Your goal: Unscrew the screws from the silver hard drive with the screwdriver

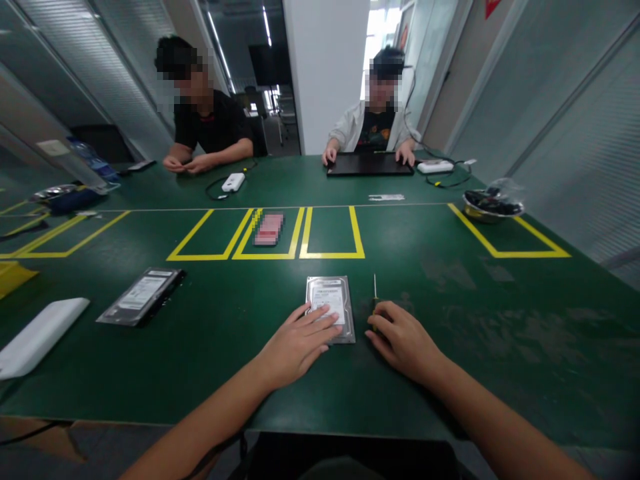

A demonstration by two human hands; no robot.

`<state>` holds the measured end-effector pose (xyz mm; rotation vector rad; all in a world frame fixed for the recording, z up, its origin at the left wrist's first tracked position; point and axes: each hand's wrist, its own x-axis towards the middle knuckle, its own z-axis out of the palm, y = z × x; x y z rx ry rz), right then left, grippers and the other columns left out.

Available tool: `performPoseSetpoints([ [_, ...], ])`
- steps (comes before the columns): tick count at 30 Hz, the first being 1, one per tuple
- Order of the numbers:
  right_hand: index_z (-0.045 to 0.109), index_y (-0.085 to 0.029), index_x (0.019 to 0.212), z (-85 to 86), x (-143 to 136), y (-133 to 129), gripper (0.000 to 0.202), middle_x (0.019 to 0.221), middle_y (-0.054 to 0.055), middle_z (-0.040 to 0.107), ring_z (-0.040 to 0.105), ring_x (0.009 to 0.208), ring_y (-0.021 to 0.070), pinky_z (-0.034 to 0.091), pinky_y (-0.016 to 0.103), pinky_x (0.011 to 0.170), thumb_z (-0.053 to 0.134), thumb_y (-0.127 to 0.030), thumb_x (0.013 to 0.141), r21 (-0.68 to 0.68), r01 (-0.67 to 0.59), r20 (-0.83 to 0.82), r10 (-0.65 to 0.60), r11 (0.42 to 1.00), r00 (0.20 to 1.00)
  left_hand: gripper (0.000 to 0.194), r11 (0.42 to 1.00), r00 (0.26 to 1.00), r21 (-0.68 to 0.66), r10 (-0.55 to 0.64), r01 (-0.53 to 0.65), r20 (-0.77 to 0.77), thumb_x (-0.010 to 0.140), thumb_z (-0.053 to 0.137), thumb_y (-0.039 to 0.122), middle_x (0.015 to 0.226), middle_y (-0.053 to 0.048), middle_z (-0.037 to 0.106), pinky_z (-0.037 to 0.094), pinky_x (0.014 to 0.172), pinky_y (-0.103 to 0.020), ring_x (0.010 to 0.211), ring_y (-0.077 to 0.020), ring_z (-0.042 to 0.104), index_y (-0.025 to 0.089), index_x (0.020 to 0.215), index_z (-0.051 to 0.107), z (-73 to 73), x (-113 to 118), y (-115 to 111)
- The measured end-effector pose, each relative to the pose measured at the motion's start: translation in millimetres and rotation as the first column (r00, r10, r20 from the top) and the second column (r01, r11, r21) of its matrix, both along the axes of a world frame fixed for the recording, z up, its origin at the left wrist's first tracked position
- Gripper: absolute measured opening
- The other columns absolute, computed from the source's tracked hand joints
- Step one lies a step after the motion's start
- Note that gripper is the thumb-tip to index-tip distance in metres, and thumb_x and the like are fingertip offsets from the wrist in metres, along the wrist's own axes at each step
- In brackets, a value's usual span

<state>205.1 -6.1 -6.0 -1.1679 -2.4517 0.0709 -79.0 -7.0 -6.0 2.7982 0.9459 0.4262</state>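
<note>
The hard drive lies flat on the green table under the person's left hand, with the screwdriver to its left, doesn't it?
Not quite: the head view shows the screwdriver to the right of the hard drive, under the right hand. The left hand does rest on the drive, flat on the green table.

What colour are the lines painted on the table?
Yellow lines on the green table, forming boxes beyond the hard drive. Clearest in the head view.

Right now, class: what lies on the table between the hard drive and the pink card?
Head view: only bare green mat and yellow tape between hard drive and pink card.
</note>
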Motion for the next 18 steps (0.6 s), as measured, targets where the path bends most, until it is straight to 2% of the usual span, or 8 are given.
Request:
performPoseSetpoints([
  [5, 0.064, -0.016, 0.098, 1.3, -1.2, 1.1, 0.014, 0.103, 0.012, 0.057, 0.057, 0.093, 0.0220, 0.052, 0.037, 0.083, 0.054, -0.023, 0.092, -0.029, 0.002, -0.037, -0.003, 1.000, 0.999, 0.048, 1.000, 1.000, 0.013, -0.014, 0.015, -0.022, 0.098, 0.044, 0.021, 0.149, -0.004, 0.049, 0.028, 0.120, -0.053, 0.146, -0.0236, 0.034, 0.027, 0.145, 0.045, 0.5, -0.2, 1.3],
  [10, 0.065, -0.017, 0.096, 4.0, -2.9, 3.1, 0.013, 0.100, 0.011, 0.059, 0.055, 0.094, 0.0234, 0.050, 0.040, 0.084, 0.056, -0.024, 0.090, 0.002, 0.017, -0.044, -0.017, 1.000, 0.999, 0.048, 1.000, 1.000, 0.013, -0.017, 0.017, -0.006, 0.096, 0.046, 0.020, 0.146, -0.006, 0.053, 0.029, 0.120, -0.052, 0.143, -0.0231, 0.038, 0.027, 0.144, 0.047, 2.5, 0.9, 2.3],
  [18, 0.065, -0.019, 0.099, 7.3, -5.5, 6.2, 0.013, 0.103, 0.011, 0.062, 0.054, 0.099, 0.0252, 0.049, 0.043, 0.089, 0.058, -0.023, 0.089, 0.036, 0.022, -0.071, -0.019, 0.999, 0.997, 0.051, 1.000, 1.000, 0.017, -0.025, 0.025, -0.012, 0.094, 0.048, 0.021, 0.148, -0.007, 0.050, 0.030, 0.119, -0.052, 0.144, -0.0246, 0.037, 0.024, 0.145, 0.045, 3.3, -0.5, 4.0],
])
